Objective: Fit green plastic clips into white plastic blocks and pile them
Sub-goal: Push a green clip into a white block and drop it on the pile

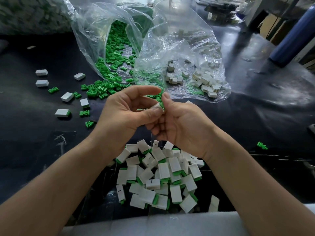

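Fingertips [154,112] of left hand [124,113] and right hand [180,125] pinching white block [157,106] and green clip [162,104], both mostly hidden, pile of fitted blocks [162,176] at near edge of desk [238,133]

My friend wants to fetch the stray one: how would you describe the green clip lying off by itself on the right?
Start at the heap of finished white blocks nearest the person and look right, across the right forearm, onto the dark table. A single green clip lies there. Unlike the clips spilling from the clear bag farther back, it has no other piece beside it.
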Available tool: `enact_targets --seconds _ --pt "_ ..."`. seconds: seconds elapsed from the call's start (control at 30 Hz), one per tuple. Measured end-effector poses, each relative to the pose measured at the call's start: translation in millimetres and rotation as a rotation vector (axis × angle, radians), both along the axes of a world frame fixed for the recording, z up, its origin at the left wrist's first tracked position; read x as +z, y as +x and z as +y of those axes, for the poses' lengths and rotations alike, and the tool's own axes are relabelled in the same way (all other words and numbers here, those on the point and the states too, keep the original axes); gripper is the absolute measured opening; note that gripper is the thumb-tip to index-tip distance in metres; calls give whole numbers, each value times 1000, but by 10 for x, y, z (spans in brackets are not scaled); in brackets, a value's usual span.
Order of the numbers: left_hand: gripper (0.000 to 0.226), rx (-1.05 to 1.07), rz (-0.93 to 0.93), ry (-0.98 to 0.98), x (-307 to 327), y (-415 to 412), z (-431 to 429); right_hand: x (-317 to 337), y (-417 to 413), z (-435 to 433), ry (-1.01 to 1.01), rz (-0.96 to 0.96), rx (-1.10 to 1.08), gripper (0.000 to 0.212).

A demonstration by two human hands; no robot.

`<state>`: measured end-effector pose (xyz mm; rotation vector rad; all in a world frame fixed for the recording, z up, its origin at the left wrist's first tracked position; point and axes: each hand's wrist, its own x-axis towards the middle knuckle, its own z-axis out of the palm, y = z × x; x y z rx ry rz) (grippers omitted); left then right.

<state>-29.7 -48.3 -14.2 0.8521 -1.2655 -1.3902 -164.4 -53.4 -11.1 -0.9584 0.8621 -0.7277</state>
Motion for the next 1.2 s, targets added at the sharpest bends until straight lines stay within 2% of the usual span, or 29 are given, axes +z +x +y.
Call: enact_targets --seconds 0.5,0.6,0.77,0.93,1.07,1.2 --pt "31 19 18 64 7 12 -5 -21 -45 -10 -177 204 -13 39" --pt "28 19 16 44 14 13 -6 -20 -37 -10 -175 226 -4 43" --pt "31 31 6 47 8 7 -1 -41 -22 -1 -167 295 20 52" --pt "36 32 58 65 1 -19 -1 -69 22 29 -304 422 -75 46" --pt "40 40 73 76 -15 -15 -7 -74 54 46 -335 426 -104 42" --pt "41 27 98 77 -12 -20 7 -98 79 38 -389 488 -103 45"
